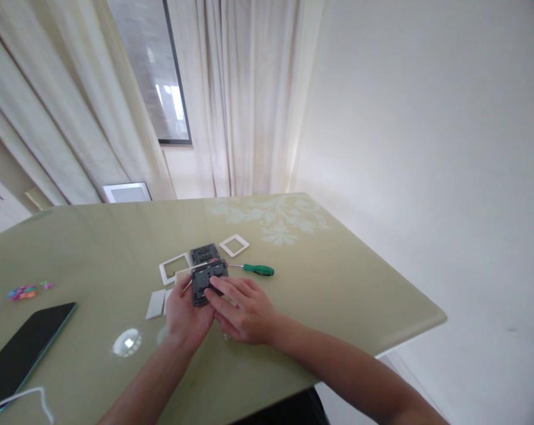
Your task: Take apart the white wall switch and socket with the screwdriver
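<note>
A dark grey plastic switch frame (202, 275), with slots and small tabs on its face, is raised off the table in both hands. My left hand (184, 313) cradles it from the left and below, fingers curled round its edge. Across its lower right part lie the fingertips of my right hand (251, 313), with the thumb hidden underneath. Just behind it rests a second dark grey switch frame (203, 254). To the right of that is a screwdriver (258, 270) with a green handle, its shaft pointing left.
A larger white frame (163, 275) and a smaller white frame (223, 245) lie behind my hands. White flat panels (155, 304) sit left. Further left are a black-screened tablet (30, 342), a white cable (42, 398) and small colourful pieces (23, 293).
</note>
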`<action>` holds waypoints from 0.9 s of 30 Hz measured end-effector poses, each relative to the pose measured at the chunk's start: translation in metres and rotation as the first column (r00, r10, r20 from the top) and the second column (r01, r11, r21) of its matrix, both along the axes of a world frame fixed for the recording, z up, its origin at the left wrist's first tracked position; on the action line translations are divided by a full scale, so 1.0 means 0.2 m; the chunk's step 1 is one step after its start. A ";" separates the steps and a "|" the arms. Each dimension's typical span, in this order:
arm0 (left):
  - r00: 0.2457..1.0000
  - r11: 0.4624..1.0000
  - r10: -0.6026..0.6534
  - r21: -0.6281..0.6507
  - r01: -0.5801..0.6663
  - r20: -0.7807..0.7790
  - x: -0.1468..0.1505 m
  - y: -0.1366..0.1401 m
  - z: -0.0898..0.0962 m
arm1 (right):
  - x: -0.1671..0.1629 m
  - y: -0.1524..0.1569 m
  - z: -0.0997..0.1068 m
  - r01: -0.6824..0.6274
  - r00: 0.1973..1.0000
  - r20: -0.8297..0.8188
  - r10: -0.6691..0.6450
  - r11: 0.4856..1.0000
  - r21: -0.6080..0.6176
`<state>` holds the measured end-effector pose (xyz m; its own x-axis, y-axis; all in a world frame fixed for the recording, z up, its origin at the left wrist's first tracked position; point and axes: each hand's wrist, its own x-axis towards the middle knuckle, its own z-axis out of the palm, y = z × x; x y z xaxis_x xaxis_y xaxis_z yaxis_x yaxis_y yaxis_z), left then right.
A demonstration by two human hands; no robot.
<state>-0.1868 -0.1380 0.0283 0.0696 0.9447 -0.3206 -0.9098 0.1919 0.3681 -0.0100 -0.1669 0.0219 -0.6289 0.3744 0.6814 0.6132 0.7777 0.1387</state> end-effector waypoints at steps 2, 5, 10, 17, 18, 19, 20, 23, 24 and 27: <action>1.000 1.000 0.004 -0.006 -0.004 0.000 0.00 0.00 0.01 | 0.00 0.00 0.01 -0.006 1.000 -0.003 0.006 1.000 0.008; 1.000 1.000 0.016 -0.018 -0.016 -0.006 0.00 0.00 0.02 | 0.00 -0.01 0.01 0.000 1.000 -0.005 0.000 1.000 0.014; 0.997 0.997 0.071 -0.039 -0.073 -0.043 0.00 -0.01 0.01 | 0.00 -0.01 0.01 0.011 1.000 0.003 -0.011 1.000 -0.009; 0.997 0.997 0.063 -0.035 -0.065 -0.053 0.01 -0.01 0.03 | -0.01 0.00 0.00 0.004 1.000 0.004 -0.004 1.000 -0.021; 0.997 0.998 0.054 -0.031 -0.055 -0.051 0.01 -0.01 0.04 | 0.00 0.00 0.00 0.006 1.000 0.012 -0.005 1.000 -0.027; 0.998 0.999 0.041 -0.026 -0.042 -0.049 0.01 -0.01 0.04 | 0.00 0.00 0.00 0.005 1.000 0.017 -0.005 1.000 -0.031; 0.998 0.999 0.027 -0.020 -0.028 -0.048 0.01 -0.01 0.04 | 0.00 0.00 0.00 0.003 1.000 0.018 -0.002 0.999 -0.032; 0.999 1.000 -0.007 -0.003 0.007 -0.052 0.00 -0.01 0.04 | -0.01 -0.01 0.01 0.001 1.000 0.001 -0.001 1.000 -0.021; 0.998 1.000 -0.011 0.000 0.011 -0.056 0.00 -0.01 0.04 | -0.01 -0.01 0.01 0.002 1.000 -0.006 -0.002 1.000 -0.017; 0.997 1.000 -0.006 0.005 0.006 -0.072 -0.01 -0.01 0.03 | 0.00 -0.01 0.01 -0.004 1.000 -0.023 0.004 1.000 -0.013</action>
